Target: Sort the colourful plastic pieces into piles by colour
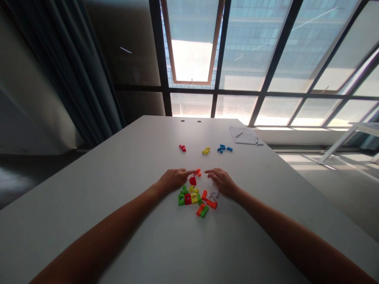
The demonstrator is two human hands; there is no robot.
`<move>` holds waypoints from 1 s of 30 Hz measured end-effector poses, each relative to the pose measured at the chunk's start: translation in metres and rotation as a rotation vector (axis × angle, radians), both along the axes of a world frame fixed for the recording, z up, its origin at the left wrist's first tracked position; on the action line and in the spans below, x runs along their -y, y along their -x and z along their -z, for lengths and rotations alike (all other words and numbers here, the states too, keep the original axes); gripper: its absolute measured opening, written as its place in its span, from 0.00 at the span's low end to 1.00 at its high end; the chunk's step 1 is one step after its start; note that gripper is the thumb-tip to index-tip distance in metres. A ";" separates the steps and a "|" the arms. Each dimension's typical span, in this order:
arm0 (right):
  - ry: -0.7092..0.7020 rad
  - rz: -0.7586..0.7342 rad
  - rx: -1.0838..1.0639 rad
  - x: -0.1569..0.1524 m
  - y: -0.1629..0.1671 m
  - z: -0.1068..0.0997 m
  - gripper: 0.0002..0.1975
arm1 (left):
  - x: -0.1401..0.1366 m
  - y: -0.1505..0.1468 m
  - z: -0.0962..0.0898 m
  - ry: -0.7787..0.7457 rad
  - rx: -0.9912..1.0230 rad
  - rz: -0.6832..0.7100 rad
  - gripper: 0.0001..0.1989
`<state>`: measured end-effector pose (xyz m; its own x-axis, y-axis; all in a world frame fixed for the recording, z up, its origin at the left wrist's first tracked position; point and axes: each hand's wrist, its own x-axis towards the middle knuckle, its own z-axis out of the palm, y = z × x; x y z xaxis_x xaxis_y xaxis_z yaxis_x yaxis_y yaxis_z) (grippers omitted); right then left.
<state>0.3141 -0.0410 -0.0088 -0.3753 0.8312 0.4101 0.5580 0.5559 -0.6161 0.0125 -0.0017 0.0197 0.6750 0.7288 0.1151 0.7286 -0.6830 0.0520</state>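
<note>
Touching one orange block (pixel 198 172): left hand (pixel 177 177), pinch unclear
Right hand (pixel 221 181): fingers loosely spread
Far block groups (pixel 206 151): three
Pens (pixel 239 134): two, on paper (pixel 248 135)

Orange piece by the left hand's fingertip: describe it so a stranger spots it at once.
On the white table, look between the left hand and the right hand. The small orange piece lies at the left index fingertip. It sits just beyond a red block, while the other orange pieces lie nearer the camera.
</note>
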 end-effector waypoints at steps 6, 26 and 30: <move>0.045 0.036 -0.056 -0.001 0.002 0.000 0.27 | 0.000 -0.002 0.002 -0.002 0.053 -0.104 0.27; -0.032 -0.279 -0.052 0.020 0.000 -0.016 0.29 | 0.006 -0.008 -0.006 -0.030 0.049 -0.450 0.31; -0.040 -0.367 -0.001 0.022 0.000 -0.019 0.25 | 0.005 -0.007 -0.004 -0.026 0.053 -0.444 0.31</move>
